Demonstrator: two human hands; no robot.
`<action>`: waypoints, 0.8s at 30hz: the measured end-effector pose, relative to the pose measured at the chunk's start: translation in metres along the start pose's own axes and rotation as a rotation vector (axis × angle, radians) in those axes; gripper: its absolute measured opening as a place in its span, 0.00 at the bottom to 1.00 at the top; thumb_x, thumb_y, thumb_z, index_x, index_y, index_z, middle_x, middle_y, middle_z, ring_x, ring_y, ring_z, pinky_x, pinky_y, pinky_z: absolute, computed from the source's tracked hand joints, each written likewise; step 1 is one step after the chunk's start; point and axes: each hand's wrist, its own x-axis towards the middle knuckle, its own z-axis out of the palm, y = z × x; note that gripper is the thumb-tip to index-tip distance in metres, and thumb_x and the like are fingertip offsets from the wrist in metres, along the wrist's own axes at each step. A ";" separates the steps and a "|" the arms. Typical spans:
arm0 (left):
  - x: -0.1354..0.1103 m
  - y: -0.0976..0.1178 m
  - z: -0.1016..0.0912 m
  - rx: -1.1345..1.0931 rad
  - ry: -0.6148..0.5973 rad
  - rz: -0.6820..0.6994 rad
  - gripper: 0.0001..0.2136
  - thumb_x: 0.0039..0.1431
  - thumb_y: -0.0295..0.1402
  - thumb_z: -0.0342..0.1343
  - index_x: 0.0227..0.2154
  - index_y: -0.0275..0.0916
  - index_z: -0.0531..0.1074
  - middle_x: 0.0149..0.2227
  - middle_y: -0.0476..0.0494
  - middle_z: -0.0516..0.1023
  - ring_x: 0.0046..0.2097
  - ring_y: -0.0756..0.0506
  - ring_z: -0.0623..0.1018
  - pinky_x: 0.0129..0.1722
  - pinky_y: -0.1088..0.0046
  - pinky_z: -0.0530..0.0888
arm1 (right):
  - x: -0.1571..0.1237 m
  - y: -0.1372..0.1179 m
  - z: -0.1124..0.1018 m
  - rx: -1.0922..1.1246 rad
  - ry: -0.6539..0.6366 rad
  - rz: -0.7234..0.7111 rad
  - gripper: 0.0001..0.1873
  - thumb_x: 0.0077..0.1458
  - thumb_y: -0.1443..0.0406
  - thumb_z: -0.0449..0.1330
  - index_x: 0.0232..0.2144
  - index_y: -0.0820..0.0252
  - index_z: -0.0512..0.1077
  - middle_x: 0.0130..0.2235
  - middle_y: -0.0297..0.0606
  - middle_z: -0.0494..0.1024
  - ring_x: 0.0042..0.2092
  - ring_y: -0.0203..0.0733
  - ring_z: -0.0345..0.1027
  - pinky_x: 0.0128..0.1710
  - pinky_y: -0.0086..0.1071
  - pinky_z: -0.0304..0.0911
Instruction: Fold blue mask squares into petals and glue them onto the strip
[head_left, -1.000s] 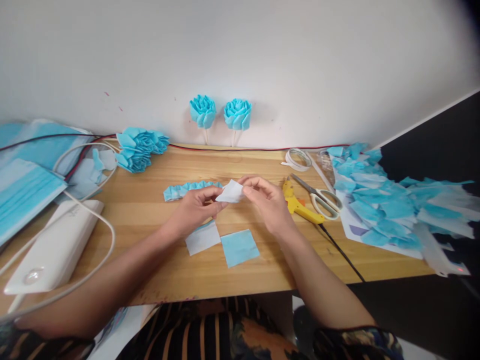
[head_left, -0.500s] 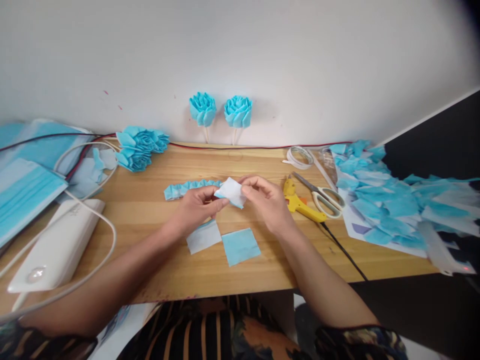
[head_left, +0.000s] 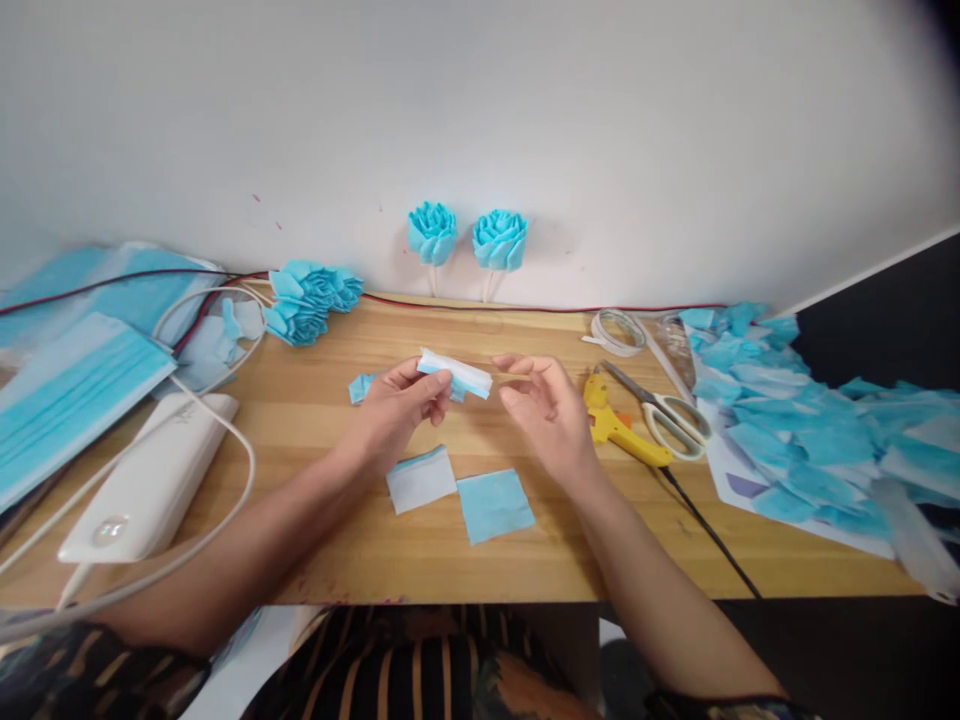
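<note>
My left hand (head_left: 394, 415) pinches a small folded white and blue fabric piece (head_left: 459, 373) above the wooden table (head_left: 300, 560). My right hand (head_left: 551, 415) hovers just right of the piece, fingers apart, fingertips close to its end. Below the hands lie a white fabric square (head_left: 420, 478) and a blue fabric square (head_left: 495, 505). A pleated blue strip (head_left: 361, 387) shows behind my left hand, mostly hidden.
A yellow glue gun (head_left: 622, 428) and scissors (head_left: 664, 412) lie right of my right hand. Blue fabric scraps (head_left: 795, 420) pile at the right. Two blue flowers (head_left: 465, 238) lean on the wall, more flowers (head_left: 311, 300) at left, plus a white device (head_left: 150, 480) and face masks (head_left: 67, 395).
The fabric piece went from a flat open square held by both hands to a folded strip held by my left hand alone. My right hand let go. The view shifted slightly.
</note>
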 end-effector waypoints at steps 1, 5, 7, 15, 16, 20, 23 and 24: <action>0.000 0.000 0.000 -0.021 0.007 0.001 0.10 0.51 0.36 0.68 0.26 0.35 0.75 0.24 0.49 0.73 0.26 0.53 0.70 0.24 0.78 0.65 | 0.000 0.000 0.000 -0.033 -0.002 -0.003 0.09 0.57 0.64 0.62 0.40 0.52 0.68 0.50 0.39 0.78 0.55 0.44 0.71 0.52 0.42 0.67; 0.000 -0.001 -0.002 -0.073 -0.007 0.009 0.09 0.53 0.36 0.67 0.27 0.36 0.76 0.25 0.49 0.74 0.27 0.53 0.71 0.24 0.78 0.66 | -0.001 0.001 0.003 -0.173 -0.023 -0.025 0.11 0.55 0.64 0.64 0.40 0.52 0.69 0.45 0.37 0.80 0.48 0.43 0.74 0.52 0.42 0.66; 0.000 -0.003 -0.003 -0.084 -0.027 0.010 0.08 0.54 0.35 0.67 0.28 0.36 0.76 0.26 0.49 0.75 0.27 0.53 0.71 0.25 0.77 0.67 | -0.001 0.001 0.005 -0.218 -0.025 -0.053 0.11 0.54 0.65 0.65 0.40 0.52 0.70 0.42 0.35 0.80 0.46 0.42 0.75 0.51 0.41 0.66; 0.000 -0.002 0.000 -0.124 -0.024 0.015 0.08 0.51 0.35 0.69 0.30 0.36 0.79 0.29 0.46 0.78 0.31 0.50 0.76 0.27 0.76 0.71 | -0.005 -0.001 0.005 -0.256 0.103 0.072 0.13 0.57 0.60 0.63 0.44 0.52 0.69 0.27 0.28 0.77 0.32 0.39 0.75 0.35 0.34 0.68; 0.000 -0.002 0.000 -0.136 -0.010 0.018 0.08 0.51 0.35 0.69 0.31 0.36 0.79 0.30 0.45 0.79 0.33 0.49 0.77 0.29 0.75 0.72 | -0.006 -0.001 0.004 -0.253 0.152 0.055 0.11 0.59 0.60 0.62 0.44 0.52 0.69 0.26 0.27 0.75 0.30 0.39 0.74 0.33 0.33 0.67; 0.001 -0.002 0.000 -0.184 0.023 0.021 0.09 0.49 0.35 0.70 0.32 0.36 0.81 0.36 0.43 0.82 0.39 0.46 0.79 0.38 0.69 0.77 | -0.008 0.000 0.002 -0.283 0.223 -0.095 0.06 0.63 0.61 0.56 0.41 0.53 0.70 0.27 0.29 0.73 0.29 0.37 0.71 0.33 0.34 0.67; 0.001 -0.003 0.000 -0.188 0.012 0.010 0.09 0.49 0.35 0.70 0.32 0.37 0.82 0.37 0.43 0.82 0.40 0.45 0.79 0.41 0.67 0.77 | -0.008 -0.001 0.004 -0.365 0.130 -0.224 0.09 0.60 0.66 0.58 0.45 0.53 0.70 0.33 0.32 0.77 0.36 0.40 0.74 0.42 0.38 0.69; 0.001 -0.003 0.001 -0.185 0.007 0.004 0.09 0.49 0.35 0.70 0.32 0.37 0.82 0.37 0.43 0.82 0.40 0.46 0.79 0.41 0.67 0.77 | -0.007 -0.001 0.005 -0.377 0.094 -0.262 0.13 0.59 0.67 0.59 0.47 0.52 0.70 0.36 0.34 0.78 0.39 0.41 0.74 0.45 0.39 0.69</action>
